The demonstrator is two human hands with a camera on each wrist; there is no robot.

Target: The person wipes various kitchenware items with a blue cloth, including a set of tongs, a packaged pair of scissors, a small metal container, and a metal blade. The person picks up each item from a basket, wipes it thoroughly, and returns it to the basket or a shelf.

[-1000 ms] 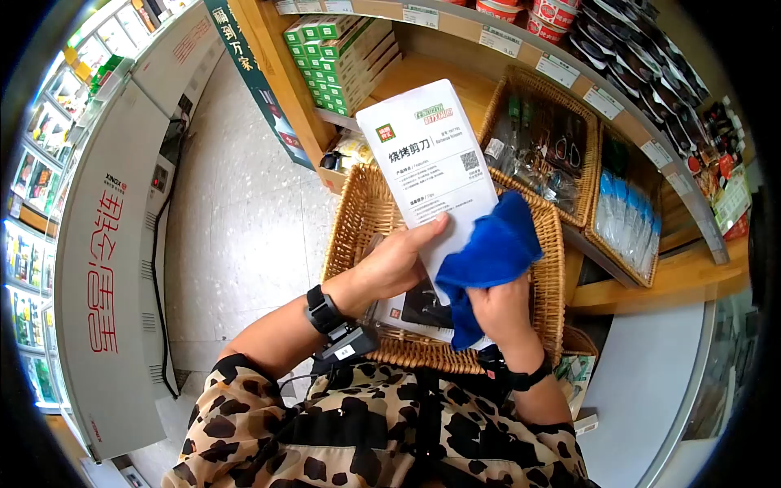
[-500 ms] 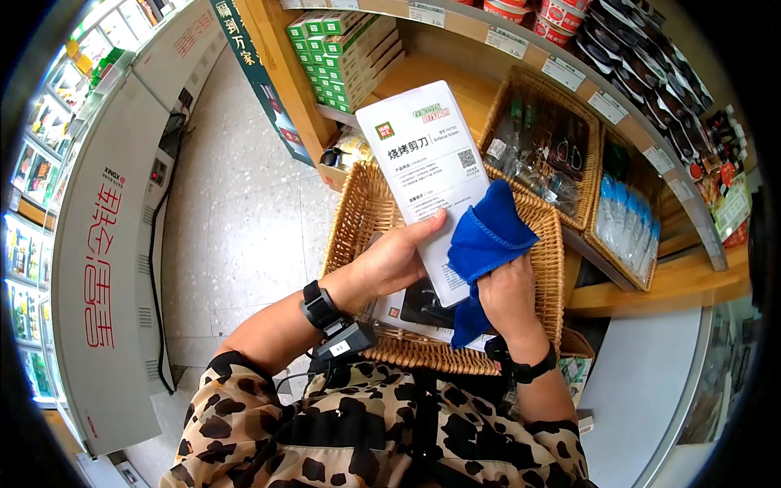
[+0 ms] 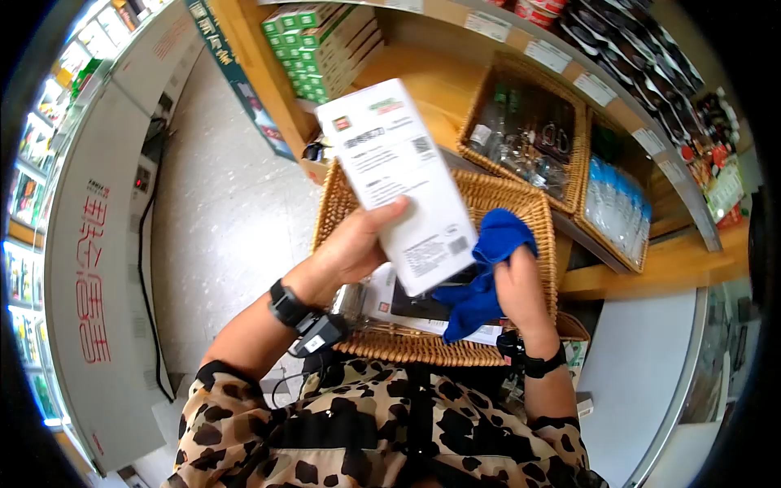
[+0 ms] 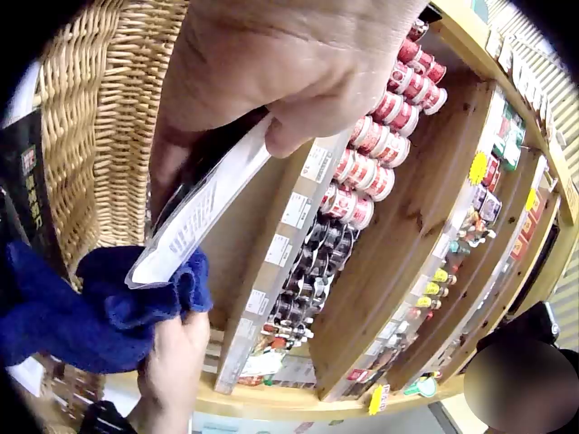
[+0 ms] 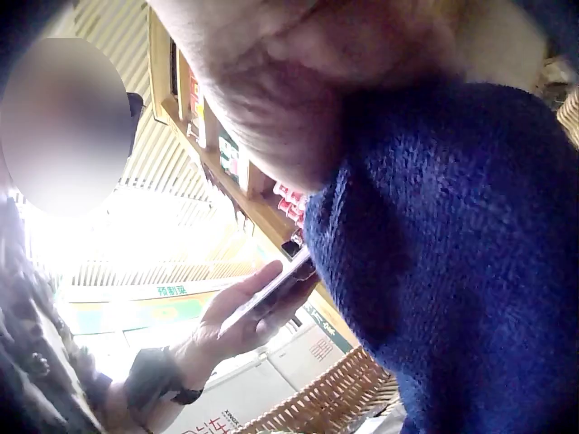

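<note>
My left hand (image 3: 354,244) grips a flat white barbecue scissors package (image 3: 394,175) by its left edge, thumb lying on the printed back. The package is tilted over a wicker basket (image 3: 547,268). Bunched in my right hand (image 3: 521,293) is a blue cloth (image 3: 472,307), just beside the package's lower right corner. In the left wrist view, the cloth (image 4: 99,316) overlaps the package's (image 4: 204,212) lower end. Large folds of the cloth (image 5: 461,244) fill much of the right wrist view. Inside the basket lies a white-and-black package (image 3: 399,299), partly covered by the cloth.
On the shelf ahead stand two smaller wicker baskets, one with scissors and other packaged goods (image 3: 529,138), one with blue-topped clear packs (image 3: 616,211). Green-and-white boxes (image 3: 313,61) are stacked at the shelf's left. A white freezer cabinet (image 3: 98,268) stands on the left.
The package has shifted left and its lower end now shows more fully. My right hand has drawn the blue cloth off the package, down and to the right. The head view has turned slightly.
</note>
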